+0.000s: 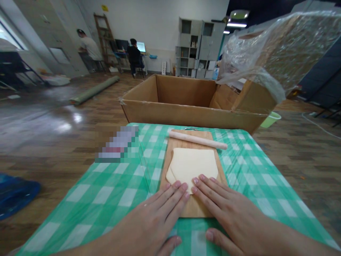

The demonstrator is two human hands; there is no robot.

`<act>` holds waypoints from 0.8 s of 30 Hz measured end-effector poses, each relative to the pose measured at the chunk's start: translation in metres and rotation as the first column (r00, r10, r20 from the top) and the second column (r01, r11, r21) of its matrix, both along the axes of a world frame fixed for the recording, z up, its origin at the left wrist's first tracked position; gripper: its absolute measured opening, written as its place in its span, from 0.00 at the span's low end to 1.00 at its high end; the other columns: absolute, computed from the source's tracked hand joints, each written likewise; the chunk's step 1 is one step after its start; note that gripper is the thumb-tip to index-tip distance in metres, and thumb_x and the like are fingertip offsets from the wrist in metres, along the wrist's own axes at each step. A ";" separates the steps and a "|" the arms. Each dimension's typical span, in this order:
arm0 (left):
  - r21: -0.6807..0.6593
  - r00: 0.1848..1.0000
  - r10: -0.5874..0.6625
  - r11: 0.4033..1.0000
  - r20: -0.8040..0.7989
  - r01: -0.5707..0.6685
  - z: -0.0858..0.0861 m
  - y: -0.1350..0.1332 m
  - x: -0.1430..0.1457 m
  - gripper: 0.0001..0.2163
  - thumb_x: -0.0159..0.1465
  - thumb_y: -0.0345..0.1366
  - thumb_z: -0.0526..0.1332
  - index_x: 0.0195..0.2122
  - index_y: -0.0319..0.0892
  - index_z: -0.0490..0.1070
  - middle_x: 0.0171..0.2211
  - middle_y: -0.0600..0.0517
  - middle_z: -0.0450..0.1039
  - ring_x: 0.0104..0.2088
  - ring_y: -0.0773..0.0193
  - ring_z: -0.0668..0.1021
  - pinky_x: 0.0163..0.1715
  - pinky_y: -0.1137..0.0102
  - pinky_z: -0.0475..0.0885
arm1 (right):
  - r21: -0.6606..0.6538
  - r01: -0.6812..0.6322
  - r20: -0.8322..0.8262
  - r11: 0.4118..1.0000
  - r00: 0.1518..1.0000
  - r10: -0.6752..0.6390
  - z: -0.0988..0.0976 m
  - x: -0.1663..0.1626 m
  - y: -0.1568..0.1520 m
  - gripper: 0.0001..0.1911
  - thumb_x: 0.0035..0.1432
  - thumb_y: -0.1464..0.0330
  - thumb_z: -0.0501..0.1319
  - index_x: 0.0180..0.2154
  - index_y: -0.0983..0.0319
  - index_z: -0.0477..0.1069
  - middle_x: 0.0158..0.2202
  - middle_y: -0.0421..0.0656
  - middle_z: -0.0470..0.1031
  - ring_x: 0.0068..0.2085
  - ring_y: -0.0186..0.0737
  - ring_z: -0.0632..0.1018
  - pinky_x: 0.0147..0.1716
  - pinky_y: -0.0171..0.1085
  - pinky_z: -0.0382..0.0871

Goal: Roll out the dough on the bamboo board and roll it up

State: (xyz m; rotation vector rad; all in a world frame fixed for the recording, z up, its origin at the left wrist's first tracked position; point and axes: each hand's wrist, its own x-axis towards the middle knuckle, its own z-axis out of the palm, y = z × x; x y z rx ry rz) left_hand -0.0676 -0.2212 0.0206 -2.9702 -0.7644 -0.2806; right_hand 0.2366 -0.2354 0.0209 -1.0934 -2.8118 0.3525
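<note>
A pale, flat sheet of dough (193, 163) lies folded on a wooden board (197, 209) on the green checked tablecloth (112, 192). My left hand (157, 217) lies flat with fingers stretched out, its fingertips pressing the near edge of the dough. Beside it, my right hand (226, 209) is also flat and open, fingertips on the same edge. A wooden rolling pin (197, 139) rests across the far end of the board, clear of both hands.
An open cardboard box (186, 113) stands past the table's far edge, with a plastic-wrapped package (279, 53) above its right side. A rolled mat (93, 90) lies on the wooden floor. Two people are far back by desks. A blue bag (13, 193) sits left.
</note>
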 end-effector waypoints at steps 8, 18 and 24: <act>-0.044 0.991 -0.056 0.997 0.121 0.061 0.018 0.015 -0.002 0.37 0.69 0.43 0.60 0.77 0.45 0.48 0.68 0.45 0.66 0.67 0.50 0.71 0.64 0.57 0.73 | 0.028 0.011 -0.068 1.000 0.998 -0.009 0.012 0.004 0.005 0.45 0.69 0.51 0.59 0.76 0.57 0.43 0.74 0.46 0.51 0.73 0.52 0.58 0.70 0.52 0.60; 0.086 0.996 0.048 0.995 0.078 -0.055 -0.012 0.029 0.001 0.31 0.72 0.38 0.55 0.73 0.30 0.53 0.71 0.34 0.59 0.71 0.45 0.65 0.67 0.55 0.69 | 0.043 0.104 -0.046 0.994 0.994 -0.102 0.004 0.012 0.025 0.39 0.73 0.57 0.55 0.76 0.58 0.43 0.75 0.47 0.48 0.74 0.53 0.54 0.72 0.53 0.56; 0.019 0.991 0.084 0.996 0.102 -0.086 -0.008 0.027 -0.001 0.29 0.72 0.36 0.53 0.73 0.35 0.55 0.71 0.39 0.60 0.70 0.49 0.67 0.67 0.56 0.68 | 0.033 0.114 -0.078 0.993 0.991 -0.111 0.003 0.013 0.021 0.41 0.72 0.55 0.57 0.76 0.59 0.43 0.76 0.49 0.47 0.74 0.53 0.55 0.71 0.54 0.57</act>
